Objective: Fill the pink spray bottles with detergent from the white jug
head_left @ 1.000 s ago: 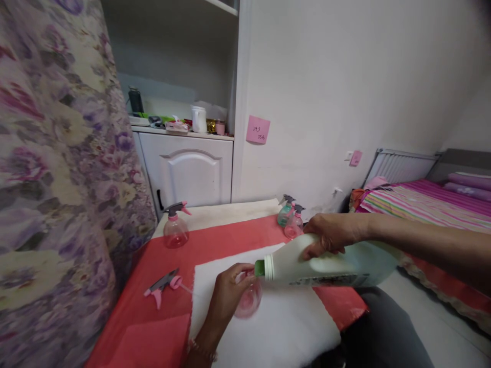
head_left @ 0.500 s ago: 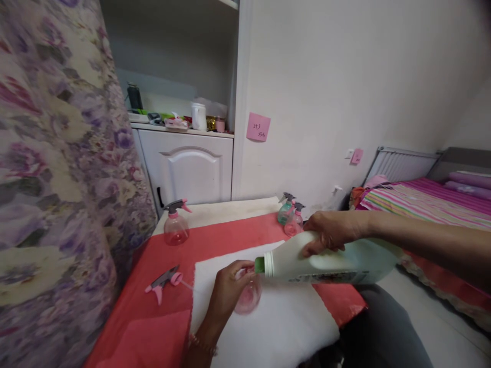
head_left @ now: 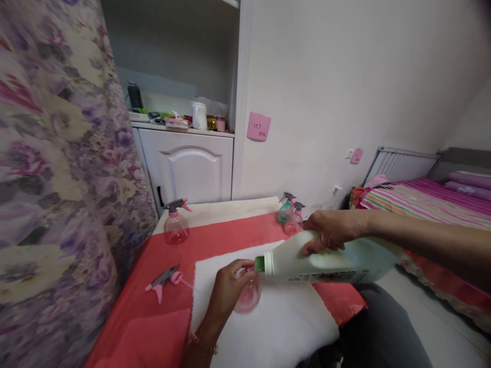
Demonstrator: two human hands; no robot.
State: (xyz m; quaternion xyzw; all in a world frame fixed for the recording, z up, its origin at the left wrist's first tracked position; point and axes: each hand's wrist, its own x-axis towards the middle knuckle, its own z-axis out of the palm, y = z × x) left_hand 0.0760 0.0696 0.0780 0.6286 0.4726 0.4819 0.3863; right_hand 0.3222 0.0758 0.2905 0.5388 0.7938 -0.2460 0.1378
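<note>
My left hand (head_left: pixel 230 286) is closed around the neck of a clear pink spray bottle (head_left: pixel 249 299), whose sprayer is off. My right hand (head_left: pixel 332 232) grips a large pale green jug (head_left: pixel 345 263) from above by its handle. The jug lies tilted on its side, its green spout (head_left: pixel 260 264) at the small bottle's mouth. Whether liquid is flowing I cannot tell. Left of the bottle, a grey and pink spray head (head_left: pixel 164 281) with a thin clear tube rests on the red cloth (head_left: pixel 153 327). A white cloth (head_left: pixel 284 327) is beneath the pink bottle.
Another pink spray bottle (head_left: pixel 177 228) stands at the table's back left. A green spray bottle (head_left: pixel 286 210) and a pink one (head_left: pixel 294 223) stand at the back right. A floral curtain (head_left: pixel 69 168) hangs left; a bed (head_left: pixel 429 199) is at the right.
</note>
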